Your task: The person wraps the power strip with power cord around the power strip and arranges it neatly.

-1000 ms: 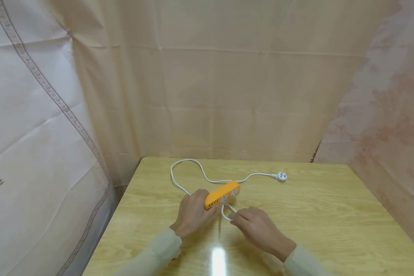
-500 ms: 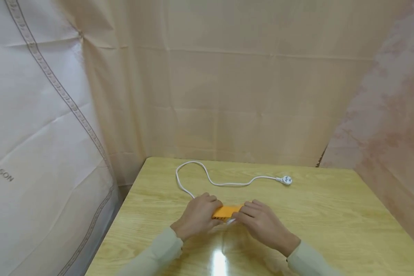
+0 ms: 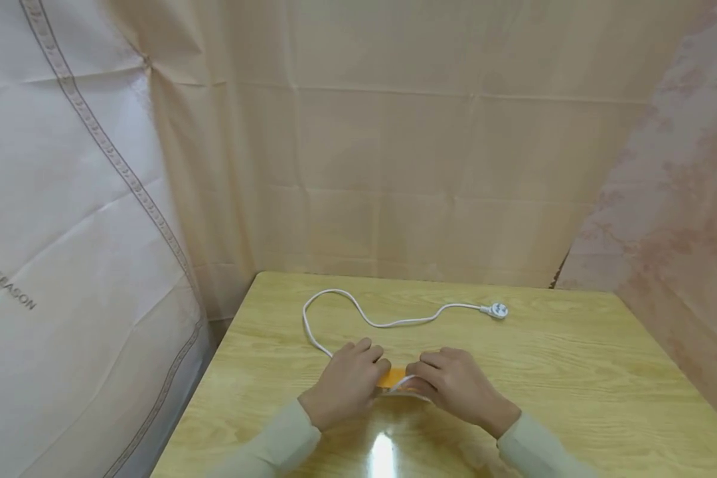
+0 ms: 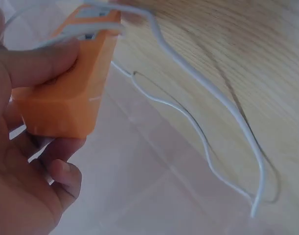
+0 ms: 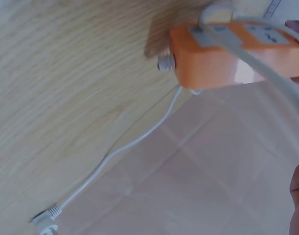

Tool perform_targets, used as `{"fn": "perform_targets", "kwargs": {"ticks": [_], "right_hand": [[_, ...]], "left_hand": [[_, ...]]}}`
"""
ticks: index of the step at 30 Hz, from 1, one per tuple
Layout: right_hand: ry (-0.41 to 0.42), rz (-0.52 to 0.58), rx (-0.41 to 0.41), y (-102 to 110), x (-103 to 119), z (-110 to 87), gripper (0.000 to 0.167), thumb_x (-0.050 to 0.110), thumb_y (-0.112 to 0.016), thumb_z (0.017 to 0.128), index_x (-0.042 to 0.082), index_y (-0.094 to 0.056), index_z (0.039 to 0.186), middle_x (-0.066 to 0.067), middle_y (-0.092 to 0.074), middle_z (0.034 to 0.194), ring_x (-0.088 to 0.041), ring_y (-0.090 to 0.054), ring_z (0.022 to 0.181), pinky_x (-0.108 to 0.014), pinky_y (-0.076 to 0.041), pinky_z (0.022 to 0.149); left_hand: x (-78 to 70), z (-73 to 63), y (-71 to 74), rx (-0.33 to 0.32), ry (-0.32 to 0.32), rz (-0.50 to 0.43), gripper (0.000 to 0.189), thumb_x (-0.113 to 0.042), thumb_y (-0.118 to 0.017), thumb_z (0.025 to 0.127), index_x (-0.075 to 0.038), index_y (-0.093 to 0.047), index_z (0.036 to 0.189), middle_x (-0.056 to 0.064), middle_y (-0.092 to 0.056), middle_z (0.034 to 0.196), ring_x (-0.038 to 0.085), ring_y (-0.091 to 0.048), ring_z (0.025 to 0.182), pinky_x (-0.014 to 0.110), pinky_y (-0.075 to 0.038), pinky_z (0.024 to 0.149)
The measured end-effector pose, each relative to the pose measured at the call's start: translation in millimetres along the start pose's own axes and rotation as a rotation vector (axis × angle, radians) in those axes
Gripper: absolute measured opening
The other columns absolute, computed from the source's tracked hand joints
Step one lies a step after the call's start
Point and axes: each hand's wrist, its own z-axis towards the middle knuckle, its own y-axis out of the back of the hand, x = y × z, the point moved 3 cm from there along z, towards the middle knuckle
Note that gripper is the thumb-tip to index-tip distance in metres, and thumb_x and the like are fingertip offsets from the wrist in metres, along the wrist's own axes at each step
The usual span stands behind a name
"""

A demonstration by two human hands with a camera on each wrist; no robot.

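Observation:
An orange power strip [image 3: 392, 378] with white socket faces shows between the two hands in the head view. My left hand [image 3: 349, 382] grips one end of it; in the left wrist view the thumb [image 4: 49, 63] lies on the socket side and curled fingers sit beneath. A white cord [image 3: 394, 323] belongs with the strip, and a length of it runs over the sockets. My right hand [image 3: 457, 385] holds that length beside the strip's other end, its fingers curled. In the right wrist view the strip [image 5: 227, 68] is seen with the cord crossing it; only part of the hand shows there.
The cord curves over the far part of the wood-patterned table [image 3: 573, 372] to a white plug [image 3: 498, 310] at the back right. Beige cloth [image 3: 382, 166] hangs behind the table, with pale printed cloth at both sides.
The strip has come down and nearer the person, and more of it is hidden by the hands. My right hand has moved close to the strip with the cord. The view has shifted slightly.

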Motion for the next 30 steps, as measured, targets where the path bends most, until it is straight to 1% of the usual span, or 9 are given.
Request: {"fn": "perform_targets", "kwargs": {"ticks": [5, 11, 13, 15, 18, 20, 24, 27, 30], "right_hand": [[-0.042, -0.021, -0.006, 3.8, -8.4, 4.5, 0.031, 0.046, -0.065, 0.098, 0.019, -0.075, 0.086, 0.013, -0.051, 0.067, 0.001, -0.032, 0.054, -0.014, -0.032, 0.050], [-0.078, -0.031, -0.061, 10.1, -24.5, 4.6, 0.037, 0.050, -0.058, 0.099, 0.019, -0.076, 0.090, 0.012, -0.052, 0.065, 0.001, -0.032, 0.054, -0.014, -0.033, 0.048], [-0.086, -0.026, -0.083, 12.0, -28.2, 4.5, 0.037, 0.051, -0.059, 0.099, 0.019, -0.076, 0.090, 0.012, -0.052, 0.064, 0.001, -0.032, 0.053, -0.014, -0.032, 0.047], [-0.079, -0.017, -0.102, 13.1, -29.4, 5.6, 0.037, 0.052, -0.060, 0.098, 0.020, -0.077, 0.091, 0.012, -0.053, 0.065, 0.001, -0.033, 0.053, -0.015, -0.032, 0.047], [-0.063, 0.006, -0.112, 13.0, -26.8, 9.0, 0.038, 0.054, -0.061, 0.097, 0.020, -0.078, 0.092, 0.013, -0.055, 0.066, 0.001, -0.036, 0.053, -0.016, -0.034, 0.048], [-0.056, 0.033, -0.121, 12.0, -23.7, 11.9, 0.039, 0.054, -0.060, 0.097, 0.020, -0.078, 0.092, 0.013, -0.058, 0.068, 0.002, -0.038, 0.053, -0.016, -0.036, 0.049], [-0.064, 0.058, -0.144, 9.9, -18.4, 16.9, 0.042, 0.054, -0.057, 0.099, 0.019, -0.078, 0.090, 0.012, -0.059, 0.066, 0.002, -0.038, 0.052, -0.014, -0.036, 0.047], [-0.095, 0.070, -0.153, 8.5, -15.8, 18.9, 0.044, 0.055, -0.056, 0.099, 0.019, -0.079, 0.089, 0.011, -0.056, 0.064, 0.003, -0.035, 0.052, -0.014, -0.032, 0.046], [-0.138, 0.101, -0.142, 6.8, -11.8, 19.0, 0.044, 0.056, -0.056, 0.099, 0.019, -0.079, 0.089, 0.011, -0.052, 0.063, 0.003, -0.033, 0.054, -0.014, -0.030, 0.047]], "left_hand": [[14.9, -1.5, 1.3, 0.115, 0.024, -0.267, 0.029, -0.038, -0.088, 0.080, -0.017, -0.074, 0.094, -0.012, -0.054, 0.083, 0.007, -0.041, 0.074, 0.018, -0.036, 0.064], [34.0, -10.3, 10.9, 0.191, 0.148, -0.613, 0.033, -0.038, -0.086, 0.082, -0.018, -0.076, 0.108, -0.017, -0.060, 0.094, 0.005, -0.048, 0.083, 0.022, -0.043, 0.069], [38.0, -13.0, 13.9, 0.200, 0.151, -0.693, 0.033, -0.039, -0.085, 0.084, -0.019, -0.076, 0.108, -0.018, -0.060, 0.094, 0.005, -0.049, 0.083, 0.024, -0.044, 0.071], [39.7, -14.1, 15.2, 0.212, 0.124, -0.771, 0.033, -0.040, -0.084, 0.085, -0.020, -0.076, 0.109, -0.019, -0.059, 0.093, 0.004, -0.050, 0.082, 0.024, -0.044, 0.073], [37.4, -14.0, 13.7, 0.249, 0.081, -0.940, 0.031, -0.036, -0.085, 0.086, -0.021, -0.076, 0.111, -0.016, -0.062, 0.093, 0.004, -0.052, 0.082, 0.024, -0.045, 0.075], [33.1, -13.9, 10.3, 0.288, 0.086, -1.093, 0.029, -0.032, -0.085, 0.086, -0.022, -0.076, 0.112, -0.012, -0.064, 0.094, 0.005, -0.053, 0.082, 0.024, -0.046, 0.075], [20.9, -14.4, -1.4, 0.380, 0.174, -1.407, 0.026, -0.019, -0.082, 0.090, -0.020, -0.076, 0.115, -0.005, -0.069, 0.098, 0.006, -0.057, 0.085, 0.026, -0.050, 0.077], [10.8, -14.6, -9.7, 0.462, 0.228, -1.560, 0.023, -0.014, -0.077, 0.094, -0.014, -0.075, 0.117, -0.003, -0.071, 0.101, 0.007, -0.063, 0.085, 0.030, -0.055, 0.075], [0.4, -17.2, -15.3, 0.576, 0.247, -1.667, 0.023, -0.012, -0.071, 0.098, -0.007, -0.072, 0.121, -0.001, -0.072, 0.104, 0.011, -0.069, 0.079, 0.032, -0.059, 0.066]]}}
